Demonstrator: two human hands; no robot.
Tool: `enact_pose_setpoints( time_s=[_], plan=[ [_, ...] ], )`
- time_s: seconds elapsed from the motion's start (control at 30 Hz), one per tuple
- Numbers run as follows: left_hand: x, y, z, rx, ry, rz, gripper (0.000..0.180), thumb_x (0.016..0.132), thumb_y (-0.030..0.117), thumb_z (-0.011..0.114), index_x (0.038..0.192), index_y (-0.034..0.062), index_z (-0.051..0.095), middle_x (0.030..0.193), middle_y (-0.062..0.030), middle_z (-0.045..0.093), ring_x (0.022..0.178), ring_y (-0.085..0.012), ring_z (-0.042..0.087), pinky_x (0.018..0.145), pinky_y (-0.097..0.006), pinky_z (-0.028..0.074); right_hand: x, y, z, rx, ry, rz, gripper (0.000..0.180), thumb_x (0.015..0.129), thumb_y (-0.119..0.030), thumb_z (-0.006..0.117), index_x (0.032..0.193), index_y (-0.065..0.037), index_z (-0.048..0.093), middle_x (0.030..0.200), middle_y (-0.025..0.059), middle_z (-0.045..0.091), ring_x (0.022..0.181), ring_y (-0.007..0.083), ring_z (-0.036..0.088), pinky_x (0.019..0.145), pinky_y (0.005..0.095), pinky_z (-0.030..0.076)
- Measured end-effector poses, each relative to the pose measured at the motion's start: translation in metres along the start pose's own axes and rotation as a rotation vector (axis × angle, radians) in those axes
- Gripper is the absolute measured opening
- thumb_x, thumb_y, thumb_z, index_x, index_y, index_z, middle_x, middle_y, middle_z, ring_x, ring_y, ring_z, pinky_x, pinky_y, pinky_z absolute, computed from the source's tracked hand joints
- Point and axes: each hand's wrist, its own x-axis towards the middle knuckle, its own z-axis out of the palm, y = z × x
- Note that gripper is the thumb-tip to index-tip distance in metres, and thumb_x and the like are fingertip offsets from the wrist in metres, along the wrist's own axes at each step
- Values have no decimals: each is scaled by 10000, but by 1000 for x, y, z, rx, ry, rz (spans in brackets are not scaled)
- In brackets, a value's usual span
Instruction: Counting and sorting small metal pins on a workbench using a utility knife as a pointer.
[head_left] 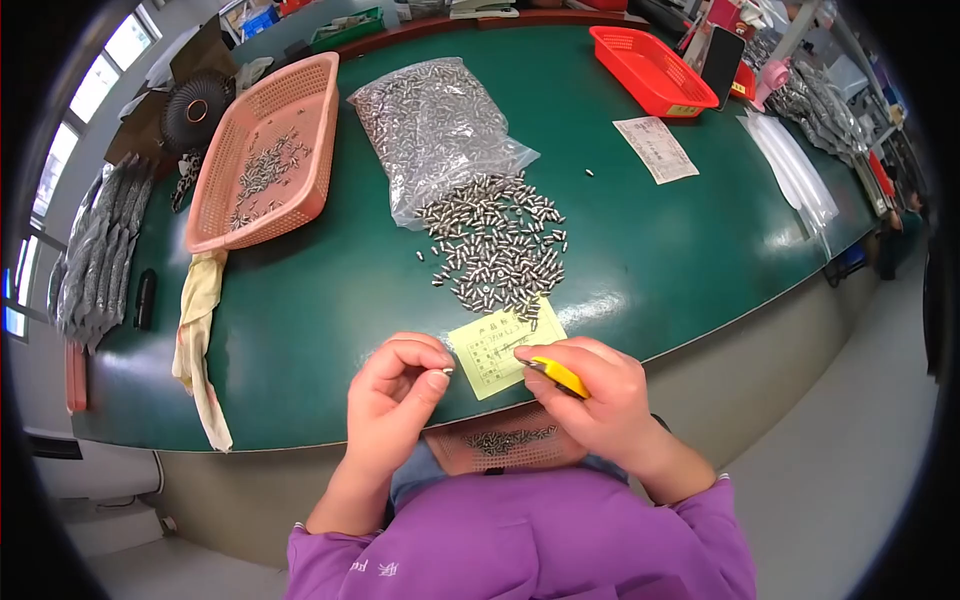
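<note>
The left hand (398, 385), low in the frame just left of centre, pinches one small metal pin (448, 371) between thumb and fingertips, the other fingers curled in. The right hand (592, 392), just right of it, is closed around a yellow tool (560, 377) whose tip points toward the left hand. Between and just above the two hands lies a pale yellow slip of paper (503, 347) on the green table (680, 250). A loose heap of small metal pins (497, 240) spreads on the table at the centre of the frame, touching the slip's upper edge and spilling from the mouth of a clear plastic bag (435, 125) full of the same pins above it. At the upper left sits a salmon-pink plastic basket (312, 110) with a few pins inside. Below the hands, at the table's near edge, a small pink tray (505, 448) with more pins rests on the person's lap. A red basket (650, 68) stands at the upper right, with a white paper slip (655, 148) below it.
</note>
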Motion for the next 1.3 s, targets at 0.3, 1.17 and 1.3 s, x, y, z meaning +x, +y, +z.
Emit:
enact_pose_setpoints(
  time_s=[0.3, 1.17, 1.3],
  plan=[
    [11, 1, 12, -494, -62, -318, 102, 1010, 37, 613, 1109, 12, 616, 1027, -37, 641, 945, -118, 584, 883, -280, 489, 31, -4, 16, 307, 104, -138, 245, 782, 3, 819, 1014, -52, 763, 947, 80, 674, 860, 204, 659, 759, 313, 538],
    [10, -13, 33, -763, -175, -460, 143, 1045, 144, 590, 1136, 35, 604, 1066, -44, 642, 961, -122, 586, 899, -281, 494, 21, 17, 14, 228, 172, -236, 229, 737, -134, 891, 903, -96, 738, 854, 46, 683, 777, 211, 660, 665, 325, 531],
    [8, -11, 30, -712, -169, -459, 149, 1034, 146, 604, 1129, 32, 606, 1061, -49, 645, 958, -128, 588, 884, -284, 492, 21, 14, 12, 284, 135, -200, 218, 751, -120, 884, 901, -89, 728, 864, 51, 683, 787, 213, 664, 678, 333, 539]
  ],
)
